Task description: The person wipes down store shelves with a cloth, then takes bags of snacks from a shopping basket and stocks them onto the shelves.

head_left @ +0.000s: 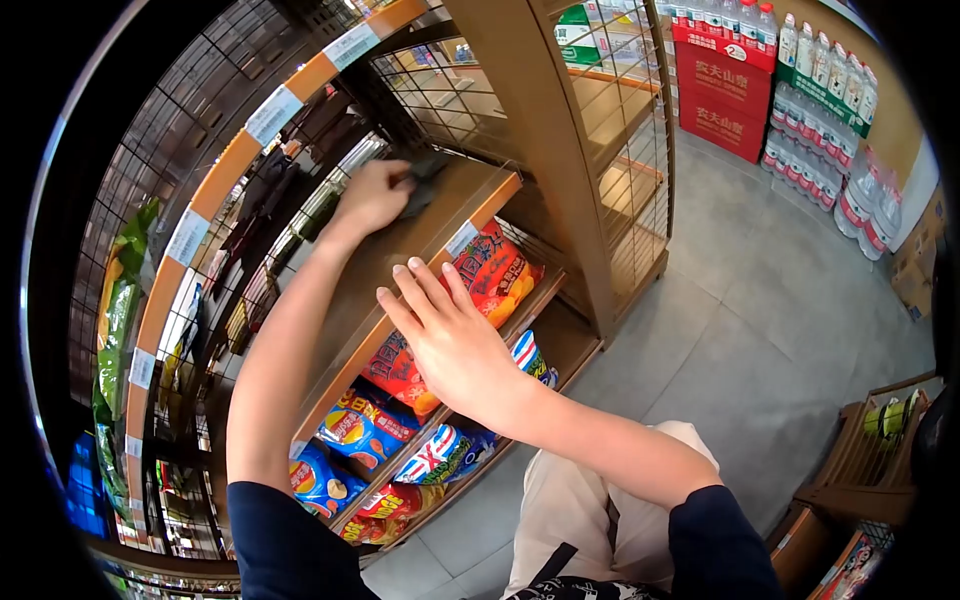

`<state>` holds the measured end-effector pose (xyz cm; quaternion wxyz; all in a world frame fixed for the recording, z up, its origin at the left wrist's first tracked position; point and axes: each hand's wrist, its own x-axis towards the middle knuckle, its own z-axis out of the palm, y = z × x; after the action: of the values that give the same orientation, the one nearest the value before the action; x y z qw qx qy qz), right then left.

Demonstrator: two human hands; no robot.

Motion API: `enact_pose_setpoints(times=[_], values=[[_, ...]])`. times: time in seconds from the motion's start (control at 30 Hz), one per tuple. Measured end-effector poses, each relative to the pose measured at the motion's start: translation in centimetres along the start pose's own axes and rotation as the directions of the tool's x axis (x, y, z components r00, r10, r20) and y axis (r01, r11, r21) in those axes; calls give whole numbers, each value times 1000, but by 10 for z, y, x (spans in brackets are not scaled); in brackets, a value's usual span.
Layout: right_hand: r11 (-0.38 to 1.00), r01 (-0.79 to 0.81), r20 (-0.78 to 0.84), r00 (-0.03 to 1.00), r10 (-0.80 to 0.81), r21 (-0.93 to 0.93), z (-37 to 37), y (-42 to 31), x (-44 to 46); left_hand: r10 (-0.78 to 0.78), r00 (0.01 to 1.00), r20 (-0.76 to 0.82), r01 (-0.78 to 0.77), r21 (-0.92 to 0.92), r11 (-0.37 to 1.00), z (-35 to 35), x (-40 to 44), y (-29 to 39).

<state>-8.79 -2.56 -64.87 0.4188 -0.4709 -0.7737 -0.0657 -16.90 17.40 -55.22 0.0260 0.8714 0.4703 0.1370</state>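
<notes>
On a brown shelf board (352, 290), my left hand (374, 196) is closed round a dark grey cloth (424, 184), which is blurred by motion. My right hand (448, 345) rests with its fingers spread at the orange front edge of the same board, beside a white price label (461, 238). Nothing is in it. Just below and behind this hand are red snack bags (492, 268). Blue snack bags (366, 425) stand lower down on the left.
More bags (395, 508) fill the bottom shelf. A wire-sided rack post (545, 150) rises at the right of the shelf. Red cartons (718, 95) and packs of water bottles (805, 140) stand at the back right. A wooden crate (870, 450) is at the lower right.
</notes>
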Motion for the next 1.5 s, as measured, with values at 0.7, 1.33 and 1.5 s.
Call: enact_pose_setpoints(times=[0.7,1.33,1.5], values=[[957,42,-21,999,-37,287,-25,13,13,13,965,263,164,-638,752,-44,-79,38],[993,-87,817,565,119,-85,-75,54,140,-415,635,-652,612,97,785,-14,-394,-9],[994,-80,772,626,107,-73,-61,45,135,-388,591,-707,662,150,735,-7,-384,-14]])
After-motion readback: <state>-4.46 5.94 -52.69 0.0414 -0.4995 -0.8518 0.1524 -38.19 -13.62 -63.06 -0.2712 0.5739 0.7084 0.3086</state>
